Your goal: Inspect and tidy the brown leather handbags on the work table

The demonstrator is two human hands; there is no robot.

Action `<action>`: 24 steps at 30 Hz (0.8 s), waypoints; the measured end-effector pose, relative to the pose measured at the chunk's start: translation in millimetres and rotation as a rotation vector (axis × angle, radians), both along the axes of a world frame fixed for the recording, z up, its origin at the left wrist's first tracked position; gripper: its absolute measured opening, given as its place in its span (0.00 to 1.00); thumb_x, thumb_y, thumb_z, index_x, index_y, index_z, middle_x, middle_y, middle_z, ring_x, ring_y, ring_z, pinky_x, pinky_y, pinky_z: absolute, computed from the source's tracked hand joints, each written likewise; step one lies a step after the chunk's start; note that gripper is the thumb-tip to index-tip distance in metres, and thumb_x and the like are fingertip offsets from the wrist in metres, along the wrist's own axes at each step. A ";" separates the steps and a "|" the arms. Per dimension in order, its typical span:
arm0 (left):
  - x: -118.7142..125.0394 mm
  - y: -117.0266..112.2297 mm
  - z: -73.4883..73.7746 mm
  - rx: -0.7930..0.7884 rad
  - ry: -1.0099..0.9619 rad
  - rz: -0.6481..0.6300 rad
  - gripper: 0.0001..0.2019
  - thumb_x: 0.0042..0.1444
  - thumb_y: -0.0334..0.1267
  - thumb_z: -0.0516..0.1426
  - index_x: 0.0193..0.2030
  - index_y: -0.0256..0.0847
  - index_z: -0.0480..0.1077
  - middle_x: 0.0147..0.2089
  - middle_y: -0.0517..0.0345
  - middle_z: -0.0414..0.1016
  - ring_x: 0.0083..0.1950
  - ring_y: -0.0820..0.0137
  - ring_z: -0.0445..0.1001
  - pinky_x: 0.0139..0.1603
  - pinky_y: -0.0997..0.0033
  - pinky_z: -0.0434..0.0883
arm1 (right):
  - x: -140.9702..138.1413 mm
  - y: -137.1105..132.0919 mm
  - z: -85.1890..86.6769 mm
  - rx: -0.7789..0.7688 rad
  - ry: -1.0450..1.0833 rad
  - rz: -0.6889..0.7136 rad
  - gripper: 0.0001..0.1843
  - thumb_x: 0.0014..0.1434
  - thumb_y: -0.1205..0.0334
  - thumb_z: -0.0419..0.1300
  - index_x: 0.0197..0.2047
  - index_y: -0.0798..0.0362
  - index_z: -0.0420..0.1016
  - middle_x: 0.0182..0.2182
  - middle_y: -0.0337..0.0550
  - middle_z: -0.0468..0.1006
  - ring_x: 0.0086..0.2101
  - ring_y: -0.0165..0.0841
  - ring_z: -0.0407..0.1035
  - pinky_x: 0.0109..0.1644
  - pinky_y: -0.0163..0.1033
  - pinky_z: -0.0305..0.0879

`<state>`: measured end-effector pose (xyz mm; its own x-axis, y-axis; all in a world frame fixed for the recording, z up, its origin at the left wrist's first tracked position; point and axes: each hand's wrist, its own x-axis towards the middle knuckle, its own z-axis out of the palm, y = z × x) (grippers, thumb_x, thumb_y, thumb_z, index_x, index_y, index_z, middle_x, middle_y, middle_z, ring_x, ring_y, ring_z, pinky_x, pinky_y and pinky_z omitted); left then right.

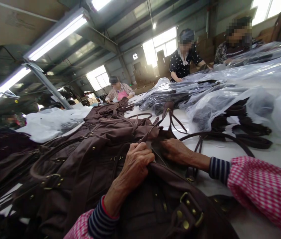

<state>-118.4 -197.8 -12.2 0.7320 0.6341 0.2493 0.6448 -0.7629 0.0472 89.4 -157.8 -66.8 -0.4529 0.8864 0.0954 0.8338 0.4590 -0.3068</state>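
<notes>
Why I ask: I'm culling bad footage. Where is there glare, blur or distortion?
In the head view, the back windows blow out with flare; tube lights glare; roof beams lean, wide-angle; left hand and brown bag are sharp; the right sleeve at the edge looks stretched.

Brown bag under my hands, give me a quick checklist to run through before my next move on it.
1. Left hand grip on the brown bag: ok, fingers closed on a fold near its top.
2. Right hand grip: cannot tell, it rests on the bag with its fingertips hidden.
3. Long strap gathered in: not ok, it loops out across the table.
4. Brass buckle fastened: cannot tell.
5. Room to the right: not ok, plastic-wrapped bags lie close by the strap.
</notes>
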 end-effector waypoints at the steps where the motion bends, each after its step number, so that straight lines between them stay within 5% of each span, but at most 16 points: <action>1: 0.1 0.2 -0.6 0.000 0.006 0.006 0.11 0.50 0.18 0.50 0.27 0.39 0.62 0.32 0.59 0.73 0.44 0.66 0.65 0.48 0.59 0.57 | 2.5 -0.7 0.8 0.001 0.006 0.013 0.12 0.58 0.68 0.58 0.46 0.58 0.75 0.43 0.55 0.81 0.43 0.43 0.75 0.39 0.39 0.60; 7: 5.3 -5.8 -0.2 -0.011 0.107 0.031 0.13 0.47 0.20 0.52 0.35 0.41 0.68 0.38 0.56 0.74 0.48 0.62 0.65 0.48 0.57 0.59 | 25.2 -26.9 -7.8 -0.039 0.195 0.303 0.04 0.59 0.71 0.57 0.35 0.54 0.72 0.33 0.43 0.78 0.34 0.33 0.71 0.38 0.35 0.58; 12: 18.8 -12.3 14.5 -0.019 0.342 -0.012 0.27 0.50 0.25 0.55 0.56 0.52 0.72 0.45 0.54 0.72 0.51 0.58 0.64 0.48 0.54 0.59 | 28.5 -48.2 -27.7 -0.018 0.361 0.225 0.05 0.63 0.69 0.55 0.36 0.54 0.71 0.32 0.42 0.76 0.33 0.34 0.69 0.37 0.37 0.58; 24: 33.4 -5.1 30.4 0.044 0.618 -0.057 0.18 0.53 0.29 0.56 0.51 0.45 0.68 0.52 0.51 0.70 0.54 0.58 0.63 0.49 0.55 0.60 | 18.7 -55.8 -23.0 0.249 0.208 0.299 0.07 0.70 0.67 0.52 0.48 0.57 0.71 0.41 0.47 0.75 0.34 0.34 0.70 0.33 0.36 0.58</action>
